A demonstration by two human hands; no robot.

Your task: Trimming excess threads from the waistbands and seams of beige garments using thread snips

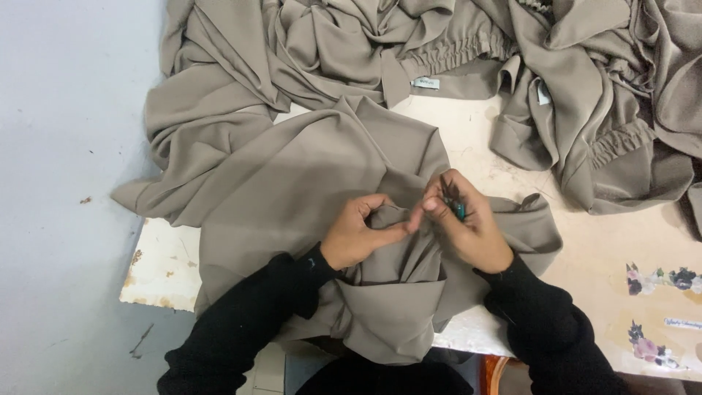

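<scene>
A taupe fabric garment (292, 175) lies spread over the white table (164, 267) and hangs over its near edge. My left hand (358, 234) pinches a fold of this fabric at the middle. My right hand (468, 227) grips a small thread snipper with a teal handle (455, 205), its dark blades pointing up and touching the fabric right beside my left fingertips. Both arms wear black sleeves.
More taupe garments (585, 95) with gathered elastic bands and small white labels (426, 83) are heaped across the back and right of the table. Floral stickers (658, 281) mark the table's right part. Grey floor (66, 183) lies to the left.
</scene>
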